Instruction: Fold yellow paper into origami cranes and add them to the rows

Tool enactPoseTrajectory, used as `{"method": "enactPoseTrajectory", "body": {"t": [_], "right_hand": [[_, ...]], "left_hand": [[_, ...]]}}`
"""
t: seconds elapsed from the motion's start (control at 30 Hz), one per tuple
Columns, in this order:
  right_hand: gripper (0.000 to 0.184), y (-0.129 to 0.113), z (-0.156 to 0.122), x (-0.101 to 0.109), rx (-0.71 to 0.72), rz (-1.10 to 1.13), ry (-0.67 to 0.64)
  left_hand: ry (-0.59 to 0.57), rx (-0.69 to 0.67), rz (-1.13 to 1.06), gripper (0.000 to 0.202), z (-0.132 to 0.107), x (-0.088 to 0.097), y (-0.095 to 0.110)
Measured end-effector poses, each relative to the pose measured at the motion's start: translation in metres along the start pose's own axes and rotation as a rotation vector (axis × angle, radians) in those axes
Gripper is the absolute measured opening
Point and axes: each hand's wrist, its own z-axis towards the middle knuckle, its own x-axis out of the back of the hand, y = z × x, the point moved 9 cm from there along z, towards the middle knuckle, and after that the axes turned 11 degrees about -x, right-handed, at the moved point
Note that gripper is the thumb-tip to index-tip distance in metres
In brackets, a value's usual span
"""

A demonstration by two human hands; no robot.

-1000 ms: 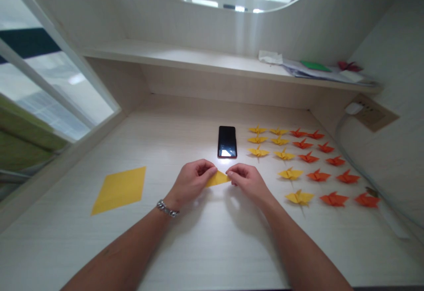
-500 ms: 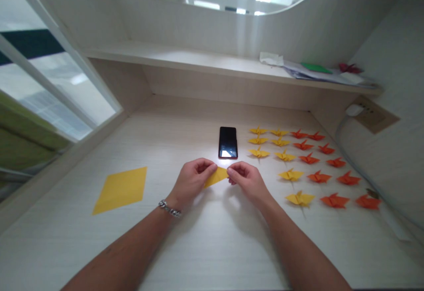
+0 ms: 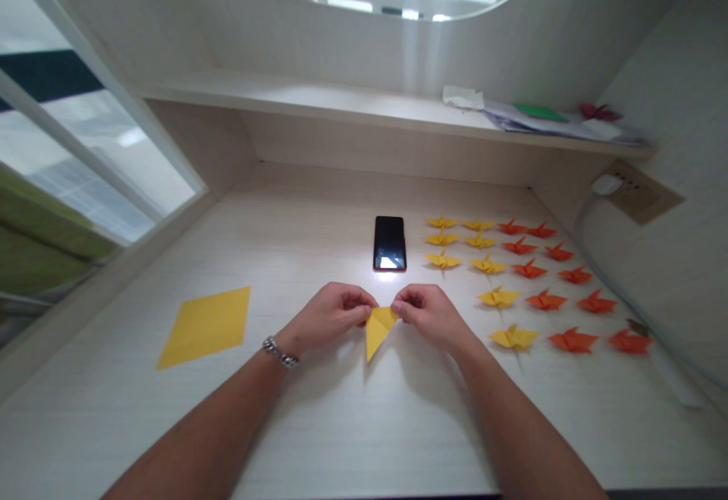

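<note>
Between my hands is a small folded piece of yellow paper (image 3: 378, 331), its pointed end hanging toward me. My left hand (image 3: 335, 312), with a chain bracelet at the wrist, pinches the paper's upper left corner. At the upper right corner my right hand (image 3: 426, 313) grips it between thumb and fingers. A flat sheet of yellow paper (image 3: 205, 327) lies on the desk to the left. Yellow paper cranes (image 3: 498, 297) and orange paper cranes (image 3: 546, 300) stand in rows to the right.
A dark smartphone (image 3: 390, 243) lies just beyond my hands. Above the desk runs a shelf (image 3: 318, 98) with papers (image 3: 546, 122) at its right. A white cable (image 3: 603, 272) drops from the wall socket (image 3: 645, 193) along the right edge, beside the cranes.
The folded yellow paper has turned so that its point now hangs down toward me. Both hands have come slightly nearer me, still pinching its upper corners.
</note>
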Motion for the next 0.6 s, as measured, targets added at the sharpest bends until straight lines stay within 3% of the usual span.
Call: {"method": "enactPoseTrajectory", "body": {"t": [0.23, 0.47, 0.6], "right_hand": [[0.014, -0.003, 0.000, 0.005, -0.003, 0.062, 0.023], [0.026, 0.004, 0.002, -0.001, -0.088, 0.494, -0.094], [0.035, 0.002, 0.001, 0.003, -0.111, 0.633, -0.123]], "left_hand": [[0.074, 0.021, -0.080, 0.020, 0.002, 0.003, -0.003], [0.117, 0.001, -0.135, 0.019, 0.003, 0.008, -0.003], [0.149, -0.008, -0.144, 0.019, 0.003, 0.012, -0.001]]}}
